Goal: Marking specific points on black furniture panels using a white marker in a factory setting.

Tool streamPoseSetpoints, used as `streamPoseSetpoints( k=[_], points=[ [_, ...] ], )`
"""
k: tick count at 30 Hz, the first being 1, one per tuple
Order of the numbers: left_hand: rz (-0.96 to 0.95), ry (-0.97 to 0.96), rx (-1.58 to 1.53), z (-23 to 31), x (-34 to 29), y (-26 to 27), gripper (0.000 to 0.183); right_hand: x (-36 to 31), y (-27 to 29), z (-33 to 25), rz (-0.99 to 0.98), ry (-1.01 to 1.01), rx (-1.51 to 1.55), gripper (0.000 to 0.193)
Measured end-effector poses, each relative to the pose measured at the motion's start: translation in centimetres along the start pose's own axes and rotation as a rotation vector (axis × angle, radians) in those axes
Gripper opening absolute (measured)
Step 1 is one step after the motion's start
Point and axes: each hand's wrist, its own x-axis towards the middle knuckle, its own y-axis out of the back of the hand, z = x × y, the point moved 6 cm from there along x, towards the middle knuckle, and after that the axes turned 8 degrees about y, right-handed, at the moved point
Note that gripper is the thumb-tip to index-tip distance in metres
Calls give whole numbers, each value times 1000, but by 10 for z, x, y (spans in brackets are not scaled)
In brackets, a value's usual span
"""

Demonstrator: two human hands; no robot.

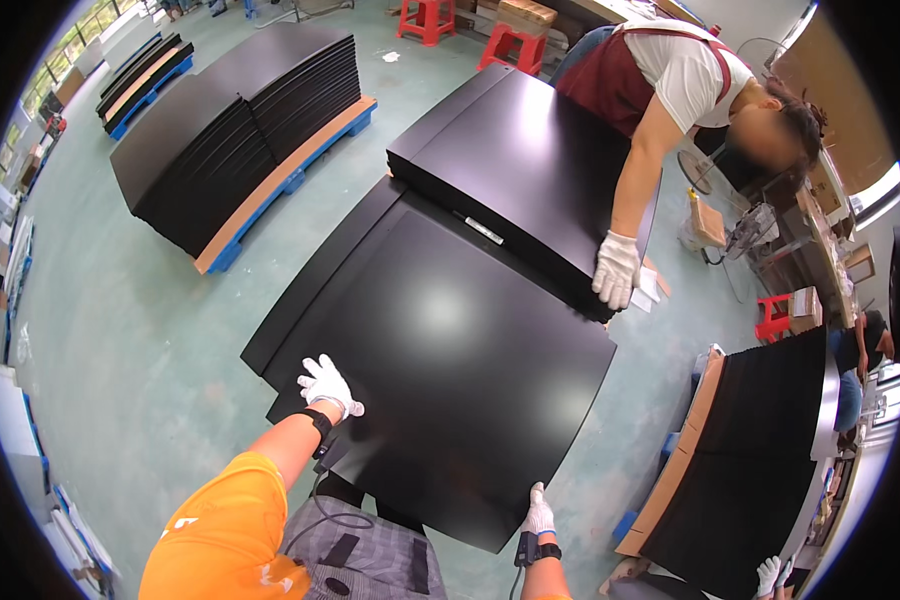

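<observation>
A large black panel (450, 390) lies flat before me, over other black sheets whose edges show at the left. Gloved in white, my left hand (330, 387) rests on its near left part with fingers spread. At the near right corner, my right hand (538, 512), also in a white glove, holds the panel's edge; the thumb side shows and the other fingers are mostly hidden. Beyond the panel stands a stack of black panels (530, 140). A small silvery strip (484, 230) shows on the stack's near side.
Opposite, a co-worker in a dark red apron (610, 80) leans over, a gloved hand (617, 270) at the stack's corner. More panel stacks on blue pallets stand left (240, 120) and right (750, 450). Red stools (510, 48) stand behind. Another person's gloved hands (770, 575) show lower right.
</observation>
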Motion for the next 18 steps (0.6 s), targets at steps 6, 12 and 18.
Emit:
streamPoseSetpoints(
  k=[6,12,18],
  points=[
    [24,-186,57,-9,7,9,131,-78,11,-74,10,173,-107,68],
    [-16,-397,19,-15,10,16,127,-115,25,-79,-131,176,764,63],
    [-55,-487,42,-34,15,28,124,-161,20,-80,-97,248,891,64]
  ],
)
